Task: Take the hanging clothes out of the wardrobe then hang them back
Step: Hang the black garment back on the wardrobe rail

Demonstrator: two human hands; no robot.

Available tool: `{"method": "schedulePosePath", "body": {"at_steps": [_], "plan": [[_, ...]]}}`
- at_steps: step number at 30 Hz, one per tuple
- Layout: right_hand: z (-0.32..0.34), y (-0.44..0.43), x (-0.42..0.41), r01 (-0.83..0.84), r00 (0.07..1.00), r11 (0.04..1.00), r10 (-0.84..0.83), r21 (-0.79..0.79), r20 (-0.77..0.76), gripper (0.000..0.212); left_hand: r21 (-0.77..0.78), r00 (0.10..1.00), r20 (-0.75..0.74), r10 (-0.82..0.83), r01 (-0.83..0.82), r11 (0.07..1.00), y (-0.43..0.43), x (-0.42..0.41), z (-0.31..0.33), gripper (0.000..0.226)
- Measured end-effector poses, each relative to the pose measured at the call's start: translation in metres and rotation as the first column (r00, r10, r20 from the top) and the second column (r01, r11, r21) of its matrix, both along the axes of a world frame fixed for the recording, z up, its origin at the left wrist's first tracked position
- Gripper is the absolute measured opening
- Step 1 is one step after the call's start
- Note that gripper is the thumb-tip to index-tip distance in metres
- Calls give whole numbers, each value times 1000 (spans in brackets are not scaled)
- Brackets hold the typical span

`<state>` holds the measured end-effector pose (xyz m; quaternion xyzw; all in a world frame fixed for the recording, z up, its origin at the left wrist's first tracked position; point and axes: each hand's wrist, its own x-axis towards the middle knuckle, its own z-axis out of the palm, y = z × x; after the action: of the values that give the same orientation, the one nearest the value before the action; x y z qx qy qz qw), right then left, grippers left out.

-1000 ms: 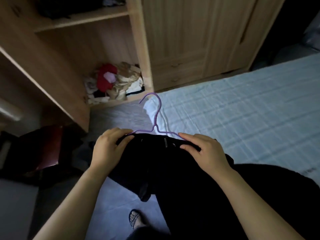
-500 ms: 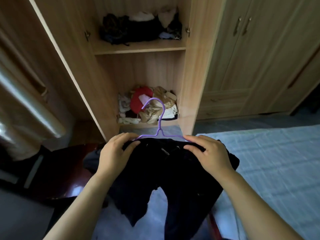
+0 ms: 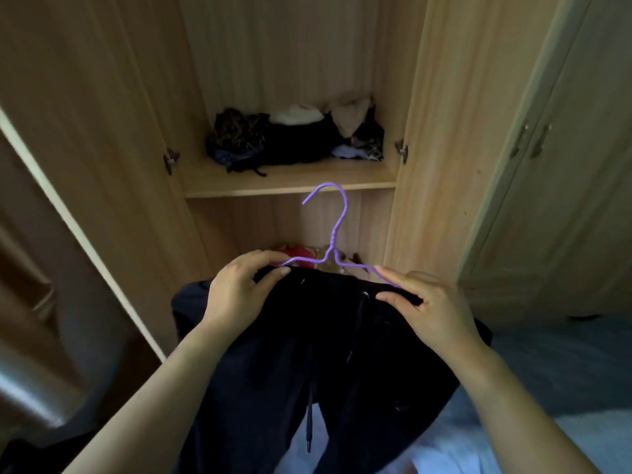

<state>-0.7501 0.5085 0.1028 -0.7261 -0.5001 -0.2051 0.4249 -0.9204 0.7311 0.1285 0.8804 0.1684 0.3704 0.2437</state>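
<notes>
Dim, warm light on wardrobe (image 3: 301,63); black trousers (image 3: 342,336) lose detail; edges bend w/ wide-angle, lower corners blurred.

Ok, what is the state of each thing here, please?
left hand, grips hanger end and trousers
right hand, pinches the trousers' waistband
purple hanger, upright, hook free
black trousers, on the hanger, legs hanging
wardrobe, open
shelf clothes, piled loosely
right doors, closed

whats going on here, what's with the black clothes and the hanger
A person stands facing an open wardrobe, holding black trousers draped over a purple hanger. The left hand grips the hanger's left end and the right hand pinches its right end, fabric included. The hook points up and is not yet on anything. No rail is in view, only a shelf with piled clothes.
</notes>
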Motion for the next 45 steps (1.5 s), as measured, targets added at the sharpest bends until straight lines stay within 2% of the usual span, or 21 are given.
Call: {"method": "schedulePosePath", "body": {"at_steps": [4, 9, 11, 13, 14, 19, 27, 34, 36, 39, 42, 45], "plan": [[40, 65, 83, -12, 997, 1000, 13, -15, 78, 49, 1, 997, 79, 14, -14, 1000, 63, 75, 33, 22], [91, 136, 170, 13, 977, 1000, -13, 0, 214, 48, -16, 981, 193, 12, -9, 1000, 133, 158, 77, 12], [113, 160, 204, 127, 927, 991, -132, 36, 352, 44, -25, 967, 255, -15, 22, 999, 160, 192, 95, 13], [134, 181, 240, 284, 838, 953, -300, 105, 455, 41, -43, 949, 312, -46, 63, 997, 191, 228, 114, 16], [146, 190, 257, 314, 821, 941, -336, 128, 462, 41, -45, 940, 335, -61, 81, 996, 206, 246, 124, 19], [214, 241, 322, 235, 863, 961, -276, 147, 423, 43, 38, 897, 406, -175, 175, 984, 282, 342, 191, 34], [311, 317, 409, 198, 878, 932, -306, 302, 368, 36, 173, 801, 442, -404, 365, 915, 369, 477, 304, 11], [407, 355, 485, 253, 868, 883, -387, 395, 310, 24, 319, 722, 494, -485, 369, 873, 416, 576, 409, 8], [429, 365, 506, 235, 887, 890, -361, 391, 289, 21, 331, 715, 506, -482, 355, 874, 423, 602, 429, 4], [453, 385, 539, 244, 894, 884, -365, 400, 262, 15, 317, 705, 532, -469, 348, 882, 438, 638, 443, 10], [472, 402, 569, 277, 861, 872, -412, 403, 298, 12, 320, 675, 559, -482, 361, 876, 457, 667, 450, 14], [483, 414, 588, 273, 840, 898, -397, 345, 370, 21, 330, 647, 598, -474, 341, 880, 475, 691, 456, 12]]}}
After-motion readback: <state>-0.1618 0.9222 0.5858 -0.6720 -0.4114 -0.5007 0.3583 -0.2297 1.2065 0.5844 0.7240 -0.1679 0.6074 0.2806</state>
